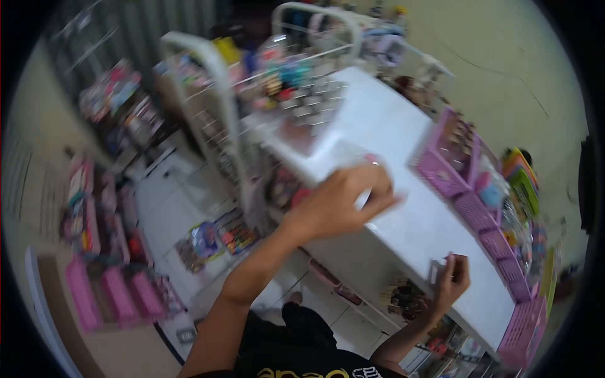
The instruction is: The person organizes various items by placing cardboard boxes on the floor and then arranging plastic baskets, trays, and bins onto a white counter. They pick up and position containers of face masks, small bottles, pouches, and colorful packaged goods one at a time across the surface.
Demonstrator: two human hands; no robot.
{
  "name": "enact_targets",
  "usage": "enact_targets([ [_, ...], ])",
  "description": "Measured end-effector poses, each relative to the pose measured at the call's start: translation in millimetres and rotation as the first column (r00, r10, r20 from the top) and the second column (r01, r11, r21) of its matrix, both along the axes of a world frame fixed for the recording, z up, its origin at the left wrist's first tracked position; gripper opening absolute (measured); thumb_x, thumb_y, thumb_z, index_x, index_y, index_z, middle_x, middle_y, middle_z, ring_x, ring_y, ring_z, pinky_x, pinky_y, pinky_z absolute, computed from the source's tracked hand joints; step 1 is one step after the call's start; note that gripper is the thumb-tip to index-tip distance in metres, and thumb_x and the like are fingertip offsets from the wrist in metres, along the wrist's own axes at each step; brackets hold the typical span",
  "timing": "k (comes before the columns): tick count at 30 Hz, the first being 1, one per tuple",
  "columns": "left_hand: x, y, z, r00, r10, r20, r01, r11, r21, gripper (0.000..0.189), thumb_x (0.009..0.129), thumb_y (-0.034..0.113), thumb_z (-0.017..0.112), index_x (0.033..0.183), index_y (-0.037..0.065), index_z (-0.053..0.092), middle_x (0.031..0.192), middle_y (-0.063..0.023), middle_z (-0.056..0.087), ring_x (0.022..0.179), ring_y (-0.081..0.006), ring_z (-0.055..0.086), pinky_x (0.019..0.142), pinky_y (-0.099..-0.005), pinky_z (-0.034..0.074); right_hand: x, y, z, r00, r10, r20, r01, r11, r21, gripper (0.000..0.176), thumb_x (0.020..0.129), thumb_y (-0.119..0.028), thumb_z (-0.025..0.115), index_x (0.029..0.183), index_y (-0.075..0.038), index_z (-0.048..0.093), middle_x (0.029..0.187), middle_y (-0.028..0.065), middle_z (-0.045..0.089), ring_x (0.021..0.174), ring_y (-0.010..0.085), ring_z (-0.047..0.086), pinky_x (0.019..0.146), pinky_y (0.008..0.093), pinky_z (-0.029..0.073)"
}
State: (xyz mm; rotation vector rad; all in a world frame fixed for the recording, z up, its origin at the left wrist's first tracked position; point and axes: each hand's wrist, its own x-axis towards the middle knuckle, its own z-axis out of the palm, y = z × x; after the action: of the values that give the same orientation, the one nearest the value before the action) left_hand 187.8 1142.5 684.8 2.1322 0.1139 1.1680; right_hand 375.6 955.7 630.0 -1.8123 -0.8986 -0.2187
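Observation:
My left hand (348,196) is over the white tabletop (416,220), blurred by motion. Its fingers are bent round and meet the thumb, leaving a small gap in the loop. Whatever may be between the fingertips is too smeared to make out. A small pink spot (372,159) shows just beyond the knuckles, perhaps on a clear wrapper. Lower right, my right hand (455,282) is at the table's near edge with curled fingers and thumb close together. Anything in that grip is hidden or too small to name.
Pink baskets (444,151) line the table's wall side, filled with small goods. At the far end, a white wire rack (220,94) holds colourful items. Colourful packets (205,239) lie on the tiled floor (164,198). More pink bins (120,293) stand at left.

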Motion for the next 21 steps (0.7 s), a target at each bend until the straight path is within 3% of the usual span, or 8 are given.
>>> enact_targets([
  [5,-179,-85,-187,0.975,0.123,-0.186,-0.212,0.263,-0.941,0.037,0.080,0.031,0.036,0.069,0.001,0.053,0.068,-0.0025,0.052,0.062,-0.0072,0.044,0.059,-0.0212,0.034,10,4,-20,0.945,-0.147,0.293,0.098,0.980,0.176,0.017,0.077,-0.011,0.044,0.071,0.003,0.050,0.063,0.0039,0.046,0.057,0.0083,0.040,0.049,0.0209,0.033],
  [10,-377,-341,-453,0.190,0.107,-0.976,-0.972,-0.120,-0.202,0.025,0.069,0.029,0.046,0.070,0.005,0.055,0.066,-0.0160,0.053,0.065,-0.0273,0.052,0.058,-0.0367,0.040,-114,44,-45,0.999,0.029,0.046,-0.042,0.947,0.318,0.019,0.079,-0.016,0.043,0.074,0.001,0.050,0.056,-0.0006,0.039,0.048,0.0054,0.030,0.041,0.0197,0.025],
  [11,-419,-416,-490,0.091,0.087,-0.992,-0.953,0.296,-0.062,0.021,0.068,0.023,0.044,0.069,0.006,0.056,0.069,-0.0160,0.054,0.066,-0.0279,0.052,0.058,-0.0381,0.041,-181,71,-47,0.998,0.066,0.010,-0.065,0.934,0.351,0.018,0.078,-0.016,0.043,0.070,0.000,0.048,0.053,-0.0024,0.033,0.048,0.0049,0.028,0.041,0.0192,0.023],
  [12,-443,-510,-538,0.173,0.043,-0.984,-0.916,-0.359,-0.177,0.020,0.069,0.021,0.042,0.066,0.008,0.056,0.071,-0.0153,0.054,0.066,-0.0278,0.053,0.057,-0.0375,0.043,-204,81,-66,0.962,0.271,-0.038,-0.256,0.942,0.218,0.017,0.078,-0.015,0.043,0.071,-0.001,0.049,0.054,-0.0024,0.034,0.049,0.0049,0.028,0.042,0.0189,0.023],
  [13,-455,-591,-575,-0.219,-0.329,-0.919,-0.961,-0.089,0.261,0.021,0.069,0.020,0.041,0.064,0.007,0.056,0.071,-0.0150,0.054,0.066,-0.0279,0.054,0.055,-0.0375,0.043,-227,92,-91,0.884,0.453,-0.114,-0.443,0.891,0.102,0.016,0.078,-0.015,0.043,0.072,-0.002,0.049,0.056,-0.0024,0.036,0.050,0.0049,0.028,0.044,0.0187,0.023],
  [14,-452,-630,-553,-0.258,-0.463,-0.848,-0.699,-0.516,0.495,0.023,0.069,0.020,0.041,0.064,0.003,0.055,0.071,-0.0157,0.054,0.068,-0.0278,0.054,0.056,-0.0368,0.044,-263,104,-112,0.783,0.589,-0.199,-0.585,0.806,0.084,0.013,0.077,-0.014,0.043,0.071,-0.003,0.047,0.056,-0.0018,0.037,0.049,0.0044,0.029,0.044,0.0179,0.023],
  [18,-467,-730,-522,0.565,0.463,-0.683,-0.017,-0.821,-0.570,0.046,0.077,0.040,0.025,0.076,0.003,0.052,0.066,-0.0106,0.054,0.055,-0.0217,0.054,0.045,-0.0313,0.043,-379,128,-246,0.464,0.711,-0.528,-0.864,0.495,-0.092,0.010,0.075,-0.010,0.046,0.068,-0.003,0.048,0.055,-0.0020,0.038,0.048,0.0047,0.032,0.043,0.0177,0.026],
  [21,-417,-661,-500,0.616,0.122,-0.778,0.033,-0.991,-0.130,0.013,0.072,0.016,0.048,0.075,0.003,0.050,0.065,-0.0094,0.054,0.049,-0.0181,0.051,0.043,-0.0301,0.043,-465,117,-344,0.224,0.689,-0.689,-0.973,0.120,-0.196,0.006,0.074,-0.005,0.046,0.071,-0.003,0.050,0.064,0.0009,0.048,0.051,0.0052,0.039,0.045,0.0180,0.032],
])
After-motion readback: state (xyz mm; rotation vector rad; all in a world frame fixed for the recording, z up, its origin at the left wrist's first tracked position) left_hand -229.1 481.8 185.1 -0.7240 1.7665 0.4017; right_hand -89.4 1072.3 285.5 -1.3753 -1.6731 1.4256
